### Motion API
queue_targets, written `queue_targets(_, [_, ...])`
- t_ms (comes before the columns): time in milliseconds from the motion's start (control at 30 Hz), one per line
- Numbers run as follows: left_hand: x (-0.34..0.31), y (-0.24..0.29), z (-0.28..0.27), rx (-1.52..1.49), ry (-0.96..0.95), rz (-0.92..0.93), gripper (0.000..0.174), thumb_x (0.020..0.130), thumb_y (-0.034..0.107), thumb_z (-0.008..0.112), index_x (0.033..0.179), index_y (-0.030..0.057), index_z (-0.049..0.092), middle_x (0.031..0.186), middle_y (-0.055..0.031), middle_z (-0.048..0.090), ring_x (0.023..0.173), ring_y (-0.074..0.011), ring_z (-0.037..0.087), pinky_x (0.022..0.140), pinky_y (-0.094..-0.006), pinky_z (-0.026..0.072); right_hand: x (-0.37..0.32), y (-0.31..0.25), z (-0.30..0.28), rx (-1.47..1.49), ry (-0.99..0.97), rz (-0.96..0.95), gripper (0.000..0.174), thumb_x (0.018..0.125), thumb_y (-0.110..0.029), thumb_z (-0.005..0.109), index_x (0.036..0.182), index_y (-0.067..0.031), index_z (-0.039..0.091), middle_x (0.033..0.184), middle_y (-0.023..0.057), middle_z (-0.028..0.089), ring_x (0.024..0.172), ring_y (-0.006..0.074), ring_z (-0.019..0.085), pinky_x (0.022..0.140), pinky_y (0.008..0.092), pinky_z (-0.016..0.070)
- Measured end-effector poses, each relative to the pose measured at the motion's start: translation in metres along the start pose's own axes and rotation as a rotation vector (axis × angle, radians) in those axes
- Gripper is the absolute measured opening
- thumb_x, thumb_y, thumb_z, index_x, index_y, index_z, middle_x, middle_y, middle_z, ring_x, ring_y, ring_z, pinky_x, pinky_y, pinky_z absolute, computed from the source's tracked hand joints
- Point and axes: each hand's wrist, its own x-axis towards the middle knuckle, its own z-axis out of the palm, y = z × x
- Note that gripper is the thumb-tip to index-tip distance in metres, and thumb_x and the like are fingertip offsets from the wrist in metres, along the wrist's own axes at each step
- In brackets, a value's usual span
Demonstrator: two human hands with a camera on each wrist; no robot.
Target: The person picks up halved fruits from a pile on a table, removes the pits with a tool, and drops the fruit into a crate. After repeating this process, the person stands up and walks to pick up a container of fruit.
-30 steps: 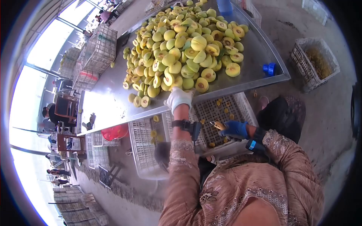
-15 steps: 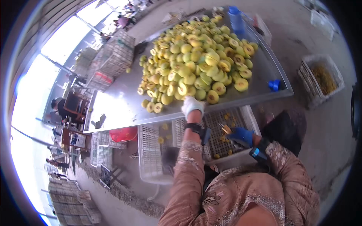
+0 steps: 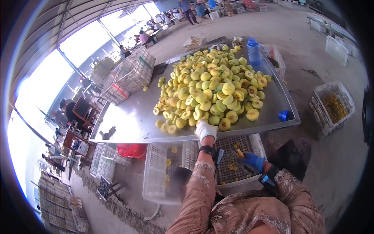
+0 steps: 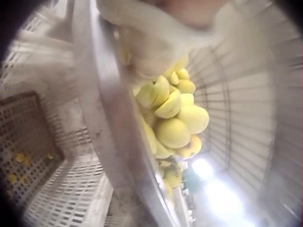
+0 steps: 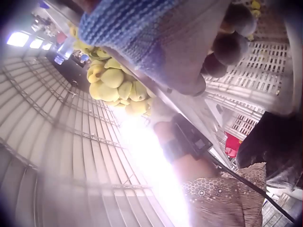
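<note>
Yellow-green stone fruit, many cut open with reddish-brown centres, lie heaped on a metal table. My left hand, in a white glove, reaches over the table's front edge to the near side of the heap. In the left wrist view its fingers are blurred beside the fruit, and I cannot tell whether they grip one. My right hand, in a blue glove with a pale palm, grips a short tan-handled tool above a crate. The right wrist view shows its curled, dark-stained fingers.
Small yellow pieces lie in the perforated crate below. Another white crate stands left of it, near a red basin. On the table are a blue bottle and a blue cap. A filled crate stands right.
The head view has tilted up, bringing more of the far floor and people into sight. The left hand stays by the heap's near edge; the right still holds the tool over the crate.
</note>
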Motion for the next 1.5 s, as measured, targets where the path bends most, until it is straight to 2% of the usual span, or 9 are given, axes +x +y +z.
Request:
queue_targets(67, [0.013,-0.022,0.019,-0.127,0.200,0.080,0.050,0.066,0.019,0.074,0.107,0.0008,0.052,0.102,-0.0180,0.061,0.088,-0.0340,0.062,0.082,-0.0376,0.0499,0.008,0.010,-0.013,-0.130,0.063,-0.180,0.021,0.089,-0.027,0.058,0.090,-0.0066,0.055,0.062,0.0038,0.054,0.043,0.0117,0.048,0.040,0.0281,0.0375])
queue_targets(100, [0.039,-0.048,0.047,-0.672,0.300,0.137,0.037,0.069,0.005,0.066,0.102,0.0012,0.051,0.091,-0.0130,0.060,0.075,-0.0260,0.061,0.070,-0.0341,0.0514,0.028,0.031,-0.022,-0.187,0.112,-0.312,0.021,0.089,-0.027,0.058,0.091,-0.0062,0.055,0.063,0.0042,0.055,0.044,0.0117,0.048,0.041,0.0279,0.0384])
queue_targets(167, [0.025,-0.047,0.017,-1.341,0.058,0.040,0.027,0.067,-0.006,0.063,0.089,0.0040,0.051,0.079,-0.0040,0.052,0.064,-0.0137,0.051,0.059,-0.0302,0.0477,0.013,0.021,-0.020,-0.187,0.125,-0.282,0.021,0.088,-0.026,0.057,0.094,-0.0055,0.056,0.066,0.0040,0.056,0.046,0.0113,0.049,0.043,0.0271,0.0397])
queue_targets(333, [0.011,-0.051,0.015,-0.382,0.253,0.359,0.032,0.071,0.007,0.071,0.100,0.0030,0.057,0.098,-0.0129,0.055,0.081,-0.0274,0.057,0.074,-0.0359,0.0489,-0.005,-0.019,-0.009,-0.007,0.039,-0.136,0.023,0.088,-0.025,0.058,0.099,-0.0058,0.054,0.065,0.0004,0.053,0.047,0.0103,0.049,0.042,0.0263,0.0388])
queue_targets(700, [0.003,0.017,0.007,0.275,-0.193,0.323,0.048,0.072,0.031,0.076,0.106,0.0040,0.056,0.103,-0.0177,0.065,0.098,-0.0346,0.063,0.082,-0.0409,0.0506,0.000,-0.001,-0.023,-0.038,0.095,-0.068,0.025,0.090,-0.032,0.056,0.091,-0.0068,0.057,0.058,0.0009,0.050,0.043,0.0110,0.047,0.040,0.0270,0.0373])
queue_targets(1067, [0.004,-0.015,0.028,-0.274,-0.070,0.396,0.043,0.072,0.028,0.075,0.098,0.0026,0.053,0.104,-0.0213,0.059,0.090,-0.0378,0.059,0.077,-0.0425,0.0491,0.003,0.000,-0.016,0.195,0.153,-0.165,0.020,0.088,-0.027,0.056,0.096,-0.0097,0.053,0.059,-0.0020,0.046,0.045,0.0084,0.046,0.039,0.0245,0.0358])
queue_targets(1200, [-0.005,-0.007,0.010,-0.770,0.035,0.346,0.036,0.075,0.024,0.075,0.087,0.0006,0.051,0.073,-0.0114,0.053,0.066,-0.0212,0.049,0.066,-0.0331,0.0474,0.007,-0.013,-0.030,0.055,0.404,-0.295,0.021,0.088,-0.022,0.055,0.104,-0.0082,0.054,0.056,-0.0024,0.045,0.039,0.0090,0.041,0.036,0.0251,0.0344])
queue_targets(1400, [-0.063,-0.011,-0.022,-1.128,-0.555,0.280,0.040,0.078,0.013,0.073,0.108,-0.0036,0.050,0.091,-0.0081,0.060,0.082,-0.0144,0.058,0.073,-0.0288,0.0494,-0.011,-0.061,0.002,0.217,0.279,-0.517,0.019,0.091,-0.026,0.056,0.100,-0.0103,0.050,0.050,-0.0045,0.037,0.032,0.0061,0.034,0.029,0.0214,0.0262])
queue_targets(1500, [-0.083,-0.021,-0.005,-1.218,-0.371,0.317,0.037,0.082,0.016,0.071,0.108,-0.0028,0.052,0.094,-0.0073,0.061,0.089,-0.0134,0.056,0.080,-0.0291,0.0475,-0.009,-0.067,0.017,0.208,0.243,-0.497,0.021,0.090,-0.028,0.058,0.103,-0.0122,0.051,0.052,-0.0054,0.038,0.034,0.0048,0.033,0.030,0.0201,0.0256])
